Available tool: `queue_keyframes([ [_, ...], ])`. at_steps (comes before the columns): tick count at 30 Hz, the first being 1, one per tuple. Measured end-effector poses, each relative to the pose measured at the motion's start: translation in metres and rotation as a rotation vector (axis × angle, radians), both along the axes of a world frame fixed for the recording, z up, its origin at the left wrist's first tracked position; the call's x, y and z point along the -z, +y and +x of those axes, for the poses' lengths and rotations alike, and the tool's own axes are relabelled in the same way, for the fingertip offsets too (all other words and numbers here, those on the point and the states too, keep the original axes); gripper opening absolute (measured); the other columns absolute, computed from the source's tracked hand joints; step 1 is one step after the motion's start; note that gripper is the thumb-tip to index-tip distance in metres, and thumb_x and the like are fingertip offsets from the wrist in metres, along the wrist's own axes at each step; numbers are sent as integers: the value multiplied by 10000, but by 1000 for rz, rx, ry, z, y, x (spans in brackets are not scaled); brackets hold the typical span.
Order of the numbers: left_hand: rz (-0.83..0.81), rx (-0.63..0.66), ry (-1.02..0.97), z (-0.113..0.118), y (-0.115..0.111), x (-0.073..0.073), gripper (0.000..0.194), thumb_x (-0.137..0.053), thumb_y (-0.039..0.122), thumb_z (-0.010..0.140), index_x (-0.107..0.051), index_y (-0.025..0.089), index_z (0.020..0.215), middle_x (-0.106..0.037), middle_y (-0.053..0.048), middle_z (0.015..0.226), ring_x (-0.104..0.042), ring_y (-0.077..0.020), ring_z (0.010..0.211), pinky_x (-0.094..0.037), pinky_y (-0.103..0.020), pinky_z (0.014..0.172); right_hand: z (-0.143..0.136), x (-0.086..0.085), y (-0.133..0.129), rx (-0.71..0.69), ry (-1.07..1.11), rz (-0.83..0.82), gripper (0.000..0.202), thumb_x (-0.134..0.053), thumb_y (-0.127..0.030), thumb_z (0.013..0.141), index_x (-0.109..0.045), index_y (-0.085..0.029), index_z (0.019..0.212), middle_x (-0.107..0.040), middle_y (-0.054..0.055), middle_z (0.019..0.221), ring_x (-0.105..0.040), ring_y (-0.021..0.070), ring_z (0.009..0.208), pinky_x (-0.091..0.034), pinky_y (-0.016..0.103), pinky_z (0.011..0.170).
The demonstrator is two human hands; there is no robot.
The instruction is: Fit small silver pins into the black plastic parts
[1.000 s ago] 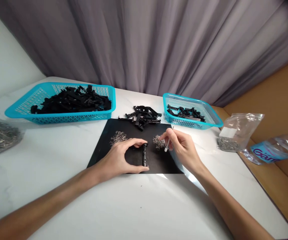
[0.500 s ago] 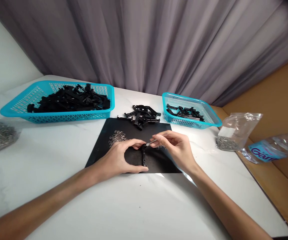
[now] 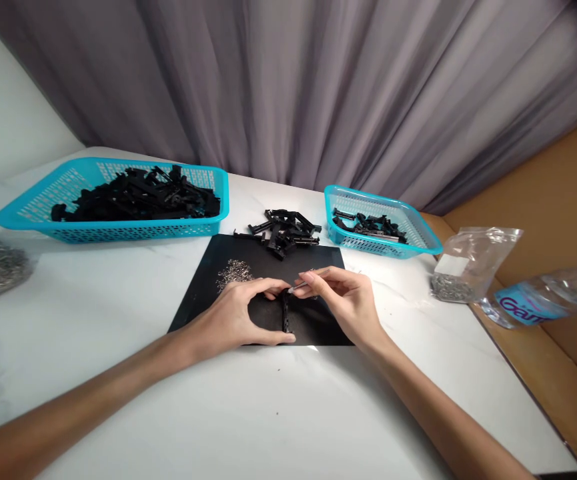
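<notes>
Grey curtain [image 3: 278,87] behind, white table [image 3: 168,413] below; places taken from the black mat [image 3: 200,293]. Over the mat's near half, my left hand [image 3: 233,310] spans one narrow black part [image 3: 285,313], fingers at its far end, thumb at its near end. Cannot tell whether it rests on the mat. My right hand [image 3: 351,293], over the mat's right side, pinches a thin pale stick [image 3: 295,288], tip at the part's far end; contact too small to confirm. Hands close together; touching or not, unclear.

Progress, by my judgement: this one part is midway through handling, not yet put down. Loose metal bits [image 3: 235,273] lie heaped on the mat's left, so supply remains. At the mat's far edge, a pile of black parts [image 3: 288,230]. Beyond its far left corner, a large blue basket [image 3: 168,230], well filled with black parts; beyond its far right corner, a smaller blue basket [image 3: 363,245] with fewer. Which group is finished and which waits: cannot tell.
</notes>
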State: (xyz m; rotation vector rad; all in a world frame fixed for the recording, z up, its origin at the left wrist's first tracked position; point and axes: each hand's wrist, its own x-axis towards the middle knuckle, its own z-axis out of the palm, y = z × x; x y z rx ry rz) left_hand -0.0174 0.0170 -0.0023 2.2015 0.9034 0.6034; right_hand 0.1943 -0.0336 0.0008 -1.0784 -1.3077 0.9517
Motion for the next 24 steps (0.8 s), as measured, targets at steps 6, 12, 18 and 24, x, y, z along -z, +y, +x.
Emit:
queue_keyframes([
  [6,-19,-4,-6,2,1,-3,653,-886,490,643,-688,217,1203,-744,-40,1066,-684,-259,1004,-540,-401,921,-4,2,-2,3,9,0,191,-720,-360,921,-772,-177,904,-804,58,825,-789,215,794,-645,331,792],
  [12,-19,-2,-20,-1,0,-1,668,-887,489,645,-671,218,1217,-743,-48,1099,-682,-261,1018,-541,-413,934,-4,-4,-2,12,2,-18,230,-695,-392,934,-748,-171,903,-786,59,820,-765,202,774,-617,333,797],
  [18,11,-10,-15,-1,0,0,632,-873,453,680,-635,243,1226,-721,-40,1138,-667,-261,1056,-531,-416,965,-5,-14,-7,206,-292,87,369,-435,-417,1062,-613,-209,816,-600,-5,706,-570,136,651,-459,257,635],
  [24,97,-66,-70,-3,-5,2,549,-823,388,772,-556,261,1235,-653,-43,1201,-633,-256,1127,-528,-398,974,-28,3,-14,39,-474,15,187,-669,-387,923,-664,-229,1022,-684,-5,777,-608,168,660,-450,274,581],
])
